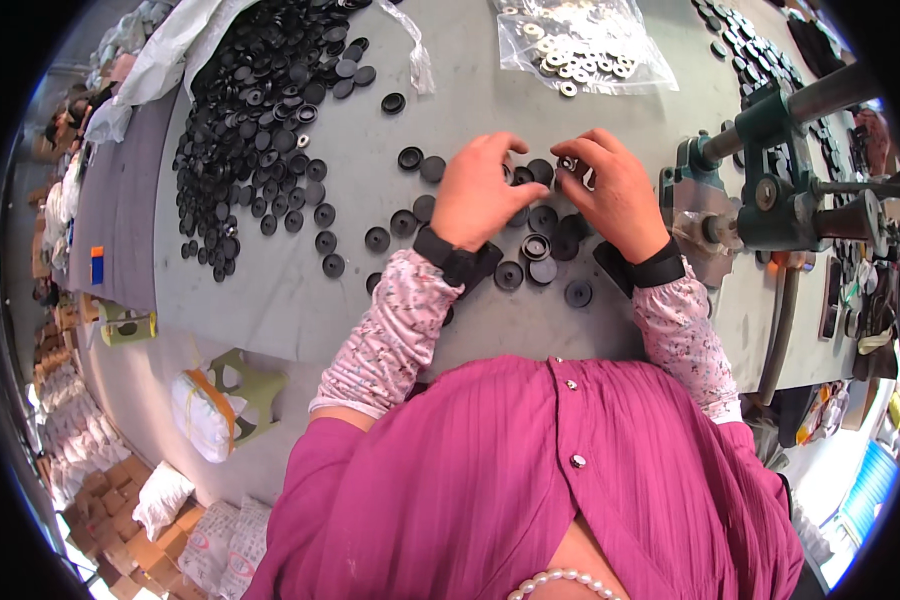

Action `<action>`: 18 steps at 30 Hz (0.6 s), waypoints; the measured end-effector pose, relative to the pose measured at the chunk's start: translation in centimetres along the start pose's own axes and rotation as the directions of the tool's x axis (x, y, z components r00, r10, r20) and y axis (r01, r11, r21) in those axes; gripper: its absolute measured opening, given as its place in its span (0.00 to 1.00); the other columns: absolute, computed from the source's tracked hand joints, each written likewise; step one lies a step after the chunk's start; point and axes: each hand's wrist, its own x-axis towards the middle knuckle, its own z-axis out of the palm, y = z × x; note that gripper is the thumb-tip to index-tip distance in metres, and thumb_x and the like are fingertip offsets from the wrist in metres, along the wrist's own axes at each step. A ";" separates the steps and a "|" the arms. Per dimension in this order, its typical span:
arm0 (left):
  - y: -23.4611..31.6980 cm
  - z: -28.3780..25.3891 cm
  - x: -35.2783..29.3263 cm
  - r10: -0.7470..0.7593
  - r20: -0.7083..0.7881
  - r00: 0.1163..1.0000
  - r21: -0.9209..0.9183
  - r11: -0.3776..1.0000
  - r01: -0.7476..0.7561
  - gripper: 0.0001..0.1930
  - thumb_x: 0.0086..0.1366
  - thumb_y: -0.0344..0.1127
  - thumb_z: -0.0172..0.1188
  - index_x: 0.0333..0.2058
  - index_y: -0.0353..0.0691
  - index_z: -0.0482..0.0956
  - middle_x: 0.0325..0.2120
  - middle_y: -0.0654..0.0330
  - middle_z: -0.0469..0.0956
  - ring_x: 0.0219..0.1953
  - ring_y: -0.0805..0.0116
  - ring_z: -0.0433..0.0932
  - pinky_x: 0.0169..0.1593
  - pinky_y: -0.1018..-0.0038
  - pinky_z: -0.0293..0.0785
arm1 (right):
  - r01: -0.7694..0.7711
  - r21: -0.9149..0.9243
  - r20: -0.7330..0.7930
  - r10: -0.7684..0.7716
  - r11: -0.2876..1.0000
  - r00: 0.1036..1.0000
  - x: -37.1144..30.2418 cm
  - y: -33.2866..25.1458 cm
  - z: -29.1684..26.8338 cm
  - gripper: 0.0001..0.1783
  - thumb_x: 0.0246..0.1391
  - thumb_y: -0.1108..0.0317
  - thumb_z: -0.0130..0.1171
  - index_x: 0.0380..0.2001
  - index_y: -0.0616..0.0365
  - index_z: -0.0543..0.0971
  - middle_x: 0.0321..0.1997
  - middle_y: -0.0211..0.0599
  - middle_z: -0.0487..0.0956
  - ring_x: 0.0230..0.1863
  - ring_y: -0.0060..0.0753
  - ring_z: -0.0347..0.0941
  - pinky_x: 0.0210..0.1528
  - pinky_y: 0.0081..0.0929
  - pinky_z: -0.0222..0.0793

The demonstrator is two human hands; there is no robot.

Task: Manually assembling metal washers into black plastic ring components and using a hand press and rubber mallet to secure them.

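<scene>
Both my hands are over the grey table [300,300], among a loose cluster of round black plastic caps [542,219]. My left hand [470,195] has its thumb and forefinger curved apart, with caps lying between and just beyond them; I see nothing gripped in it. My right hand [618,200] is closed at the fingertips on a small dark cap [566,163] with a shiny metallic spot; its fingers partly hide it. One cap [536,247] below the hands shows a pale ring inside. Others lie scattered around both wrists.
A large heap of black caps [255,120] covers the table's left. Beyond my hands lies a clear plastic bag [650,65] of pale metal washers [580,65]. A green hand press [765,190] with a long lever stands close on the right. More discs [755,50] lie behind it.
</scene>
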 end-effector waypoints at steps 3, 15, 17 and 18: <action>-0.3 0.9 1.4 0.052 0.053 0.997 0.015 0.998 -0.053 0.20 0.49 0.37 0.78 0.41 0.38 0.85 0.31 0.55 0.79 0.34 0.59 0.80 0.41 0.67 0.76 | 0.003 -0.003 -0.039 -0.003 1.000 0.999 0.4 1.3 0.2 0.11 0.56 0.72 0.65 0.43 0.58 0.84 0.41 0.39 0.79 0.36 0.42 0.81 0.41 0.36 0.77; -1.2 -0.3 1.6 0.233 0.218 0.948 0.060 0.966 -0.251 0.12 0.53 0.28 0.71 0.38 0.40 0.87 0.39 0.58 0.81 0.42 0.59 0.80 0.46 0.67 0.76 | -0.118 -0.074 -0.076 0.112 0.990 0.991 -1.3 3.2 -1.4 0.11 0.54 0.75 0.66 0.42 0.60 0.84 0.39 0.40 0.80 0.36 0.39 0.81 0.41 0.34 0.77; -0.7 -1.0 0.5 0.171 0.198 0.965 -0.017 0.985 -0.171 0.13 0.54 0.28 0.71 0.40 0.40 0.87 0.39 0.58 0.81 0.42 0.60 0.80 0.47 0.68 0.76 | -0.139 -0.083 -0.060 0.134 0.987 0.989 -1.2 3.3 -1.6 0.11 0.54 0.75 0.67 0.42 0.60 0.83 0.39 0.40 0.80 0.36 0.40 0.81 0.41 0.34 0.77; -0.6 -1.3 0.2 0.109 0.183 0.977 -0.098 0.991 -0.092 0.14 0.54 0.28 0.71 0.41 0.40 0.87 0.39 0.58 0.81 0.42 0.61 0.81 0.47 0.68 0.77 | -0.161 -0.096 -0.046 0.157 0.982 0.986 -1.1 3.2 -1.8 0.11 0.53 0.76 0.67 0.42 0.60 0.83 0.39 0.40 0.80 0.36 0.41 0.81 0.41 0.35 0.78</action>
